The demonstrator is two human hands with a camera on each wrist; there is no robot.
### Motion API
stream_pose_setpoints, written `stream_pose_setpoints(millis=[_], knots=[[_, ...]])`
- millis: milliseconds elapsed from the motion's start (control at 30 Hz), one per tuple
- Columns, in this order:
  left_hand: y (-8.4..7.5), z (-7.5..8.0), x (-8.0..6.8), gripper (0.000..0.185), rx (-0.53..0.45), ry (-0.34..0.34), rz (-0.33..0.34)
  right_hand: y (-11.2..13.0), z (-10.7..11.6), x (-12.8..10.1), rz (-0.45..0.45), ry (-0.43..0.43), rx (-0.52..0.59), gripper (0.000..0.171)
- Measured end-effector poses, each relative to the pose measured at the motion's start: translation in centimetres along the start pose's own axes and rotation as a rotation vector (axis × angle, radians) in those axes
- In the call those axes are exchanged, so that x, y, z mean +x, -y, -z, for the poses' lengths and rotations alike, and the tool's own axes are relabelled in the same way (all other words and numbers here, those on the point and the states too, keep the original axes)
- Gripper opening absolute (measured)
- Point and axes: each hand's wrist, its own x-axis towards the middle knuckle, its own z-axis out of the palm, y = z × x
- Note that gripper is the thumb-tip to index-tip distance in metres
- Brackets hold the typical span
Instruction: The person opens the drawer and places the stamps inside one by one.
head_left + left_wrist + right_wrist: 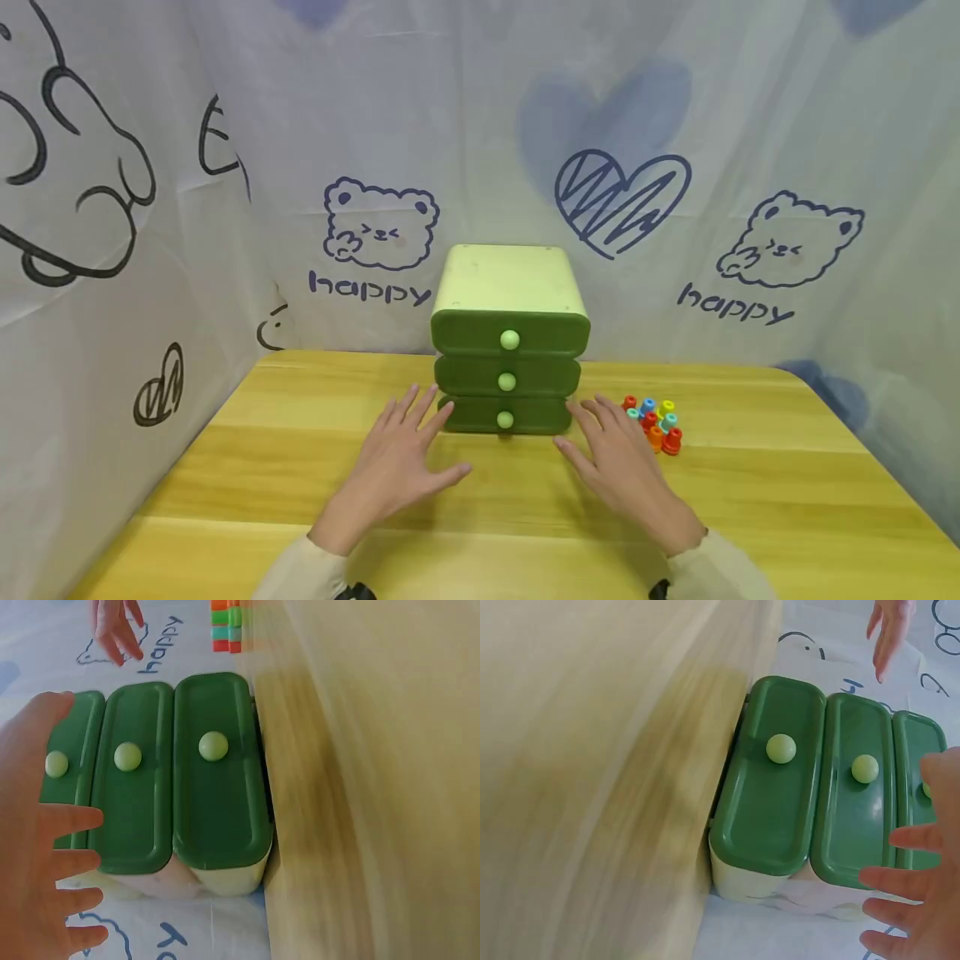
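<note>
Three-drawer green cabinet point(508, 333) stands mid-counter point(300, 467), all drawers shut. Your left hand point(401, 454) and right hand point(615, 458) flank the bottom drawer point(504, 417), fingers spread, grasping nothing; pinch its knob point(505, 420) squarely, avoiding the coloured pegs point(654, 423)

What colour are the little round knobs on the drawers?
Pale green knobs, on dark green drawer fronts; clearest in the head view.

Wooden desk point(750, 492), yellow grain. White fabric backdrop point(225, 100) on three sides, printed with bears, hearts, "happy".
</note>
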Motion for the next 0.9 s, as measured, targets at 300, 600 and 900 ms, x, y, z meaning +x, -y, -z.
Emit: stream_pose_setpoints(millis=[300,600,900], knots=[[1.6,0.4,0.7,0.041,-0.275,-0.310,0.046,0.6,-0.1,1.1,-0.104,-0.098,0.254,0.040],[3.1,-0.6,3.4,0.037,-0.749,-0.300,0.172,0.9,-0.2,3.6,-0.210,-0.022,0.537,0.039],[3.8,1.6,8.1,0.060,-1.178,-0.336,0.179,2.4,0.2,6.3,-0.260,-0.056,0.613,0.037]])
